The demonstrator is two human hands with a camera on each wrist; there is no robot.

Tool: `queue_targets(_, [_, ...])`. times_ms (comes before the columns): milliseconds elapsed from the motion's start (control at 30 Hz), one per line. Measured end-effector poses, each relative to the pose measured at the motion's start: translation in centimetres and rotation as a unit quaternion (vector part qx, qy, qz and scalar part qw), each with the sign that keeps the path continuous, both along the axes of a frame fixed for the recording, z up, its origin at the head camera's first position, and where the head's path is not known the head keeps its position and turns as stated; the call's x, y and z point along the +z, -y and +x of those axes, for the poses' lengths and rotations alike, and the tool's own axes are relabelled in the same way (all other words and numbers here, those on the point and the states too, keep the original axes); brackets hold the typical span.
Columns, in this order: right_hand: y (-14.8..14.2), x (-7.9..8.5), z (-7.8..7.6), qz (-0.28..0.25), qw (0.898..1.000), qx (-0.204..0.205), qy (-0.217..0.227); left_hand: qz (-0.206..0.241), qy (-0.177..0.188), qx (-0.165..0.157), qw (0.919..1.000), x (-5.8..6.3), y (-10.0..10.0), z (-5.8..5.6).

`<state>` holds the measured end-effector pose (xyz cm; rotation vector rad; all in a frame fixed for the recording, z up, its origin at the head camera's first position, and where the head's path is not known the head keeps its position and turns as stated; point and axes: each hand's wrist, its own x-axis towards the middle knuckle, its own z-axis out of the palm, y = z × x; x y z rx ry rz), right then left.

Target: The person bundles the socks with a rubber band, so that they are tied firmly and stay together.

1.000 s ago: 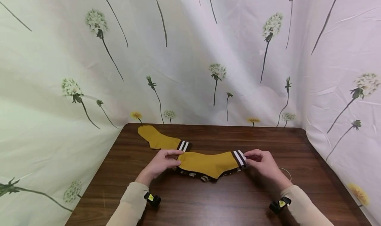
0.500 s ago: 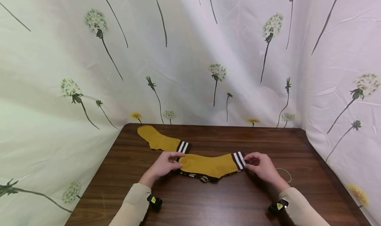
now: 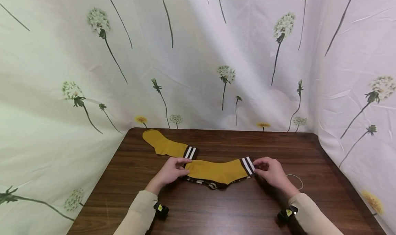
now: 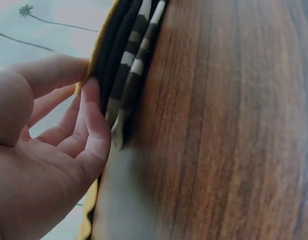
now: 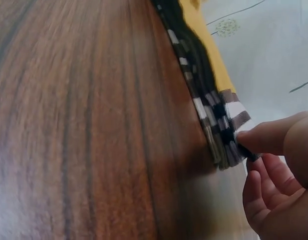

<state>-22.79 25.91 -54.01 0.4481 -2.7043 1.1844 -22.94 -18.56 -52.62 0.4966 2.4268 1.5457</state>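
Observation:
A mustard-yellow sock (image 3: 213, 170) with a dark, white-striped cuff lies lengthwise on top of a stack of dark patterned socks (image 4: 125, 75). At its toe end my left hand (image 3: 171, 170) pinches the yellow edge between thumb and fingers. My right hand (image 3: 272, 173) pinches the striped cuff (image 5: 235, 111) at the other end. In the right wrist view several layers show under the yellow one, their cuff ends close together. A second yellow sock (image 3: 168, 145) rests behind, its striped cuff close to my left fingertips.
The brown wooden table (image 3: 216, 211) runs up to a white dandelion-print cloth (image 3: 198, 73) at the back and sides. A thin pale loop (image 3: 298, 180) lies on the table just right of my right hand.
The upper sock has shifted slightly over the stack, covering a little more of its front edge. Both hands moved a short way with it and keep their pinch. The second yellow sock stays put.

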Motion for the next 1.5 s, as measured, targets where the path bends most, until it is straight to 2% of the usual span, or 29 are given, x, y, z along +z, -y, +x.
queue_targets(300, [-0.4,-0.6,0.1,0.026,1.0,-0.008,0.003,-0.008,-0.009,0.015,0.9998,-0.3,-0.5,0.0])
queue_targets(467, [-0.5,-0.5,0.1,0.027,0.999,-0.01,0.013,-0.005,-0.022,0.032,0.9992,-0.6,-0.6,-0.2])
queue_targets(867, [-0.4,-0.4,0.0,0.025,0.999,-0.023,0.031,-0.004,-0.036,0.041,0.9985,-0.6,-0.8,-0.3])
queue_targets(1100, [-0.3,-0.2,-0.2,0.034,0.999,-0.027,0.028,-0.014,-0.035,0.049,0.9981,-0.3,-1.0,-0.3])
queue_targets(1500, [-0.4,-0.2,-0.6,0.042,0.998,-0.031,0.028,-0.022,-0.031,0.057,0.9977,-0.5,-1.3,-0.4])
